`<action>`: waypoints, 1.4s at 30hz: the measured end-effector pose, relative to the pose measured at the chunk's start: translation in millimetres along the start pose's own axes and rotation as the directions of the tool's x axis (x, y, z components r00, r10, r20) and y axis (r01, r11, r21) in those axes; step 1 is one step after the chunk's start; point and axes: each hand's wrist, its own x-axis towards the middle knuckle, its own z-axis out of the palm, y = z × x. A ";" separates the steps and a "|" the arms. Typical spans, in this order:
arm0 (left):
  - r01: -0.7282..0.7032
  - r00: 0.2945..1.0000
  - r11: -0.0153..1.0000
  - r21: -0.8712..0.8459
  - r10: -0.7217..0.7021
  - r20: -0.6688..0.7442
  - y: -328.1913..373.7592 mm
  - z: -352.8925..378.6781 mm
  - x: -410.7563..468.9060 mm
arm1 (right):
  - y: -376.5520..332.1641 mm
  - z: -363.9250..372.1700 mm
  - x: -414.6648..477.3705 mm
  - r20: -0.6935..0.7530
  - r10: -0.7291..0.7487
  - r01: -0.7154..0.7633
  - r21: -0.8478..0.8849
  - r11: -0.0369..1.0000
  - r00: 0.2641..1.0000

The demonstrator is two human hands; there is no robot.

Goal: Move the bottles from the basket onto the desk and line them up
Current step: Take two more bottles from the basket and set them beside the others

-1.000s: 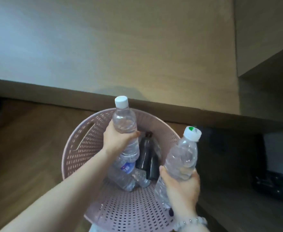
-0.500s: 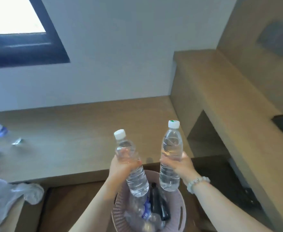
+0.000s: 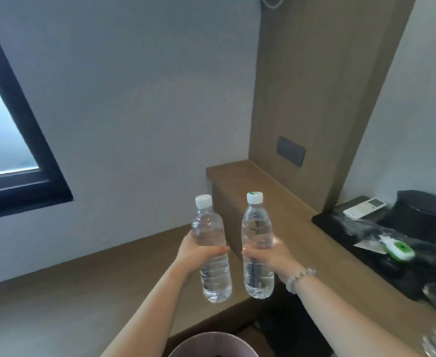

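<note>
1. My left hand [image 3: 198, 256] has its fingers and thumb curled round the middle of a clear bottle with a plain white cap [image 3: 207, 229]. The bottle is close to upright, leaning slightly.
2. My right hand [image 3: 269, 253] grips a second clear bottle with a green-marked cap [image 3: 256, 225] at mid-body. It is upright.
3. Both bottles hang in the air side by side, near each other but not touching. They are above the front part of the desk [image 3: 83, 292], with their bases off its surface.
4. Only the rim of the basket [image 3: 211, 342] shows, at the bottom edge of the view, lower than the desk. Its inside is hidden, so I cannot tell how many bottles remain in it.
5. Judgement: these two bottles are out of the basket but not yet placed. No bottle stands on the visible stretch of desk, so the line is not begun.
6. Outstanding: set both down upright, align them, then return for whatever the basket holds.
7. A remote control [image 3: 365, 207] lies on a dark tray to the right, well apart from the bottles.
</note>
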 end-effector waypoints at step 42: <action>-0.311 0.771 0.944 0.114 0.180 0.611 46.0 424.3 -183.6 | 94.8 -367.8 -335.0 -0.667 -0.015 0.087 0.075 0.993 0.745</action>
